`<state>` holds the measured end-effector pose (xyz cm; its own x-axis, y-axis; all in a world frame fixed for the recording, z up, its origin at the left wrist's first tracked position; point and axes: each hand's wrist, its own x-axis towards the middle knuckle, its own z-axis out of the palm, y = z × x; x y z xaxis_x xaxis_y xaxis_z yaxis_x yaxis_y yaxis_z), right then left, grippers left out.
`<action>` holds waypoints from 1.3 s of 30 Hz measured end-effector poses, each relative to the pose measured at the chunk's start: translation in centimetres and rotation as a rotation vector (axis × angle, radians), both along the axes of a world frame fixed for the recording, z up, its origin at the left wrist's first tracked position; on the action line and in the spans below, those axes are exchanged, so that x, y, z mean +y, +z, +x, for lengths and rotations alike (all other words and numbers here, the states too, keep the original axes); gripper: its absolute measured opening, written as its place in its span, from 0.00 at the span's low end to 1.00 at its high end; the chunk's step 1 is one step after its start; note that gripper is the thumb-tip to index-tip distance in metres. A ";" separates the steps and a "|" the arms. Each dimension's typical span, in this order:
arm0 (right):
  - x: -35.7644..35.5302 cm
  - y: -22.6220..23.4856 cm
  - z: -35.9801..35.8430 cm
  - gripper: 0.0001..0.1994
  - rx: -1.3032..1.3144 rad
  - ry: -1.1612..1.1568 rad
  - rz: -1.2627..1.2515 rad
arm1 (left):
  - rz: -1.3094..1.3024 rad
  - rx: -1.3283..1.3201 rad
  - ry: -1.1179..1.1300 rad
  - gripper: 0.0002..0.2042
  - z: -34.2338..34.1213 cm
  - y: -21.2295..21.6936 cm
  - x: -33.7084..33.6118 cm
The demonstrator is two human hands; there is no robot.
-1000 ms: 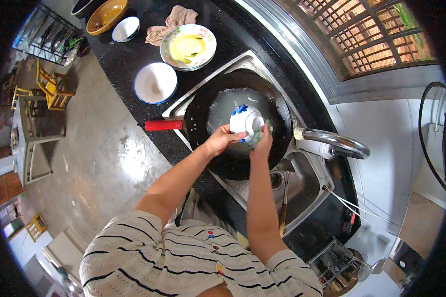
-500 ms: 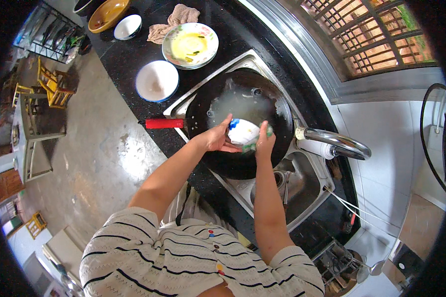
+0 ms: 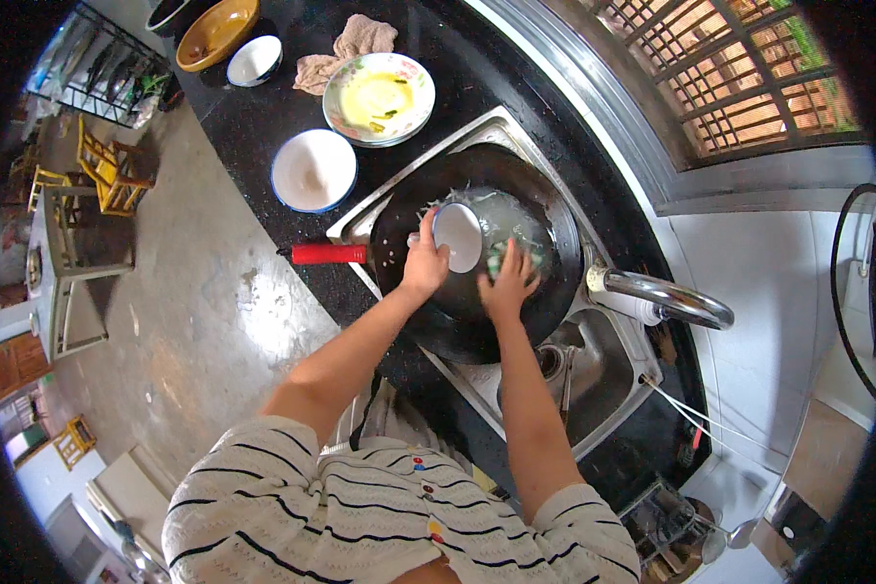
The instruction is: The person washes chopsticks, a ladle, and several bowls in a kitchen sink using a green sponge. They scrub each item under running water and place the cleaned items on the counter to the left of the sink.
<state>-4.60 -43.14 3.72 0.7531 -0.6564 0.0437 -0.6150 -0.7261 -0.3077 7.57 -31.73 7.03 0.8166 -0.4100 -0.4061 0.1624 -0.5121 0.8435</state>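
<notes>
A small white bowl (image 3: 458, 238) with a blue rim is tilted over the wok, its inside showing. My left hand (image 3: 424, 263) grips it by its left side. My right hand (image 3: 509, 284) reaches down to the water, apart from the bowl, its fingers curved over a green and white cloth (image 3: 495, 259) that is partly hidden. Both hands are inside the big dark wok (image 3: 438, 316), which holds cloudy water and rests across the steel sink (image 3: 605, 414). The wok's red handle (image 3: 327, 254) points left over the counter.
Left of the wok stand a larger white bowl (image 3: 313, 171) and stacked floral plates (image 3: 379, 95) with yellow liquid. Behind them are a crumpled cloth (image 3: 364, 37), a small bowl (image 3: 255, 61) and a brown dish (image 3: 216, 35). The chrome faucet (image 3: 667, 295) juts in at the right.
The bowl has turned from showing its outside to showing its inside and moved slightly left and up. My right hand has come off it and gone down to the water with the cloth.
</notes>
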 end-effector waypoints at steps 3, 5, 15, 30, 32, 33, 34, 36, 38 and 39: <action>0.8 0.2 0.0 0.33 0.071 0.137 0.130 | 0.181 -0.426 -0.076 0.32 -0.8 1.1 -1.1; 0.2 -0.9 -0.4 0.31 -0.069 0.124 0.256 | 0.241 -0.507 -0.138 0.31 -0.8 2.1 -1.9; 0.6 -2.8 3.4 0.22 -0.492 -0.144 0.496 | 0.190 -0.132 -0.124 0.23 -3.8 -0.1 -3.3; -1.6 0.3 4.7 0.16 -0.179 0.134 0.949 | -0.270 -0.233 -0.230 0.17 -1.6 -0.8 -1.9; -2.1 -0.2 4.5 0.15 -0.016 0.245 0.838 | -0.224 -0.316 -0.322 0.16 -0.8 0.3 -2.0; -2.3 -0.5 4.3 0.14 0.065 0.295 0.780 | -0.202 -0.357 -0.369 0.15 -0.6 0.7 -2.1; -1.6 0.1 4.5 0.12 0.041 0.339 0.621 | -0.162 -0.343 -0.373 0.18 -0.3 0.9 -1.7; -1.1 1.6 3.8 0.12 0.155 0.368 0.367 | -0.110 -0.442 -0.467 0.21 -0.3 2.7 -1.3; -0.4 3.0 3.2 0.11 0.181 0.314 0.222 | -0.068 -0.573 -0.566 0.26 -0.1 3.7 -1.0; -0.3 3.4 2.7 0.10 0.282 0.306 0.185 | -0.077 -0.653 -0.573 0.27 0.0 4.3 -0.8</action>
<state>-1.86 -43.46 7.12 0.8791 -0.3797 -0.2880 -0.4594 -0.8359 -0.3003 7.52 -32.51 11.37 0.5358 -0.8362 0.1170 -0.6313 -0.3047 0.7132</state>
